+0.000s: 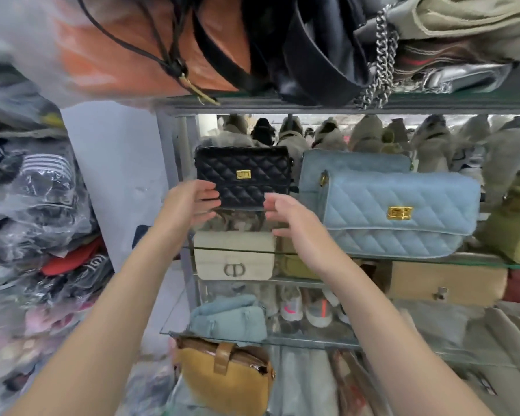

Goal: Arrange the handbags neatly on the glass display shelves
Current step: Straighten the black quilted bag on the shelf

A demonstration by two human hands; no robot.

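Mustard-yellow handbag (222, 379) lay nearest, below the lowest glass. Above it sat a pale blue soft bag (228, 322), then a cream bag (234, 256) whose metal clasp read as an interlocked "CD", the only legible mark. Both bare forearms reached up to the middle glass shelf (433, 261). The left hand (192, 202) lay against the lower left corner of the black quilted handbag (242, 175), fingers extended, not curled round it. The right hand (288, 217) touched the lower right corner likewise, fingers straight. This bag stood upright, long axis left to right along the shelf, gold turn-lock facing the camera. A larger blue quilted handbag (400, 211) stood just beside it on the right. Whether the black bag rested on the glass could not be determined.
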